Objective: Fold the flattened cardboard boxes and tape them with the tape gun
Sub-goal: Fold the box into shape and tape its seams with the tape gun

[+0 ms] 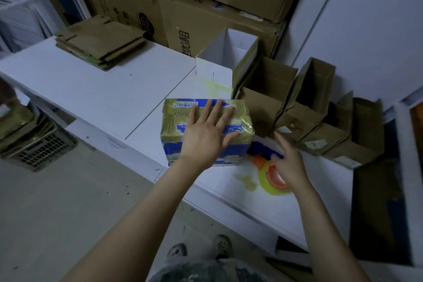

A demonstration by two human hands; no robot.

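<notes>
Straight, spread fingers (216, 113) of the left hand (203, 139) press flat on the taped box (174, 128), likely to steady it. Just right of that box, the right hand (289, 163) hovers over the tape gun (272, 177), fingers loosely spread and gripping nothing. The flattened boxes (100, 46) lie stacked well to the box's far left.

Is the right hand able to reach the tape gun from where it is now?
Probably yes. The right hand hovers open just above the tape gun, which lies on the white table beside the taped box, and nothing stands between them.
</notes>
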